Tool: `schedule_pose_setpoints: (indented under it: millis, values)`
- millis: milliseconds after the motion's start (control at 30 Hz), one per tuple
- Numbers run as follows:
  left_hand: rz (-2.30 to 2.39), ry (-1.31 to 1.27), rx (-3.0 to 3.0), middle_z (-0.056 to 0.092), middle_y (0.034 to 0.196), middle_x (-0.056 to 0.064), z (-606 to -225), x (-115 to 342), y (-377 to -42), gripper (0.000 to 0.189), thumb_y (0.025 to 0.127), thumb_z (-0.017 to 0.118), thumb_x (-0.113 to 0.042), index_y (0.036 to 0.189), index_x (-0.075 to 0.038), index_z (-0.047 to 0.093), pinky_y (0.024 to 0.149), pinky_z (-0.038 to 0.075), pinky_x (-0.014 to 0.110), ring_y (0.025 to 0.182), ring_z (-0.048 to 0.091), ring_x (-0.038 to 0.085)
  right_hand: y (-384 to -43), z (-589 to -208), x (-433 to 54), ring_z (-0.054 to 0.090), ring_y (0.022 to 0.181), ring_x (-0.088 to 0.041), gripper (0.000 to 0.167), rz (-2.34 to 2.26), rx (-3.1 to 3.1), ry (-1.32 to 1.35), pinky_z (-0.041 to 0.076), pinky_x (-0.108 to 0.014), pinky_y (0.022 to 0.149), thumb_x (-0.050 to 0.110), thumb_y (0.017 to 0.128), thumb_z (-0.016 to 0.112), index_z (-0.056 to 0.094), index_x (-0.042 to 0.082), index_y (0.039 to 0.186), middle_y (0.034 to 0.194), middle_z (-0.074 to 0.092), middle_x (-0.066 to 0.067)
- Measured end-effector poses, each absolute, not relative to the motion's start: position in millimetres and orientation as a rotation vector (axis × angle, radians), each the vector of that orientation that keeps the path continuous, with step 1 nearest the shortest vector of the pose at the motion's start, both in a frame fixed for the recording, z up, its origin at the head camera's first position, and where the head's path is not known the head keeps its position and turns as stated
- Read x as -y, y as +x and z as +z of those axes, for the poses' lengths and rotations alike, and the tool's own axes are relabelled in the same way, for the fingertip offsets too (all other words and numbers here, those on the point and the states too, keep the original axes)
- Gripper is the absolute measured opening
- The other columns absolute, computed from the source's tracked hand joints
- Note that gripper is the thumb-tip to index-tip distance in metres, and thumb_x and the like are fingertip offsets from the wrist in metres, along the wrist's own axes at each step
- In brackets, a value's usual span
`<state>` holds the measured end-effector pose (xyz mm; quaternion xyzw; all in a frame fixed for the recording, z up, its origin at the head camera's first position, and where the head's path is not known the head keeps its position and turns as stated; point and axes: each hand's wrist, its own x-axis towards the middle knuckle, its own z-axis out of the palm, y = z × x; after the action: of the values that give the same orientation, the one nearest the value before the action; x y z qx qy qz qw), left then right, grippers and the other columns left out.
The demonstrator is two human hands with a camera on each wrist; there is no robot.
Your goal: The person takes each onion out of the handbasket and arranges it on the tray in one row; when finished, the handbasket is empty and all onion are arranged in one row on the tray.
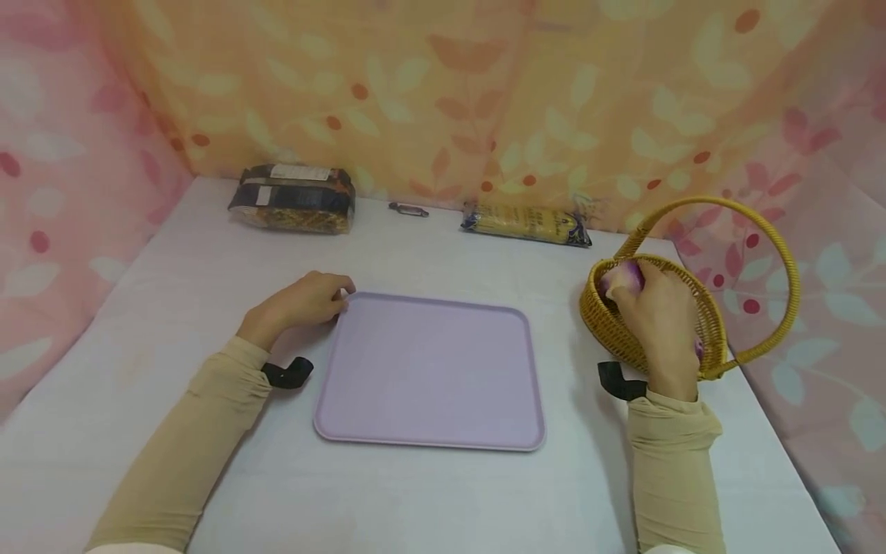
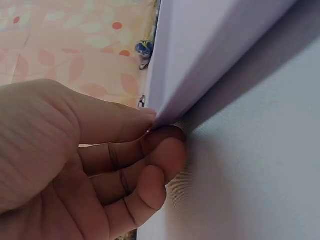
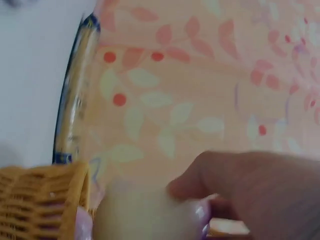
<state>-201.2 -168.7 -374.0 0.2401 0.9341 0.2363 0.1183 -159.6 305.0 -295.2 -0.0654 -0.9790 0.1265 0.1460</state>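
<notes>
On the counter (image 1: 415, 496) sit a tray (image 1: 429, 373) and, by the right edge, a basket (image 1: 612, 335). The left hand (image 1: 308, 298) pinches the tray's far left corner; the right hand (image 1: 661, 315) grasps a purple-and-white vegetable (image 1: 618, 280) in the basket, seemingly the picking-up step, which calls for clearing the rim.

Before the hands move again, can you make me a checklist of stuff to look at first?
1. Right hand holding the purple-and-white thing: ok.
2. That thing outside the basket: not ok, it shows inside the rim in the head view.
3. Left hand on the tray: ok, it pinches the far left corner.
4. Yellow packet apart from the tray: ok, it lies behind it.
5. How many more purple things are in the basket: cannot tell, the right hand hides part of it.
</notes>
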Motion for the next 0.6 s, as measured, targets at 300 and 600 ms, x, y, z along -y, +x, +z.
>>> schedule_pose_setpoints:
  millis: [300,600]
  values:
    - [0.699,0.699,-2.679,0.07,0.095,0.016,-372.1,167.0,-200.6,0.032,0.094,0.054,-0.004,0.124,0.005,0.059,0.068,0.049,0.032,0.073,0.061,0.016,-165.0,-313.6,-241.7,0.06,0.116,-0.041,0.052,0.51,2.555,0.527,0.047,-0.052,0.1,0.011,0.083,0.067,0.057,-0.002,0.132,0.127,0.063,-0.025]
    - [0.692,0.643,-2.656,0.069,0.102,0.021,-367.5,166.7,-196.2,0.036,0.095,0.053,-0.004,0.129,0.007,0.055,0.071,0.05,0.032,0.076,0.062,0.018,-168.2,-322.3,-169.4,0.06,0.119,-0.031,0.054,0.35,2.673,1.05,0.049,-0.045,0.1,0.019,0.084,0.07,0.056,0.003,0.134,0.131,0.063,-0.014]
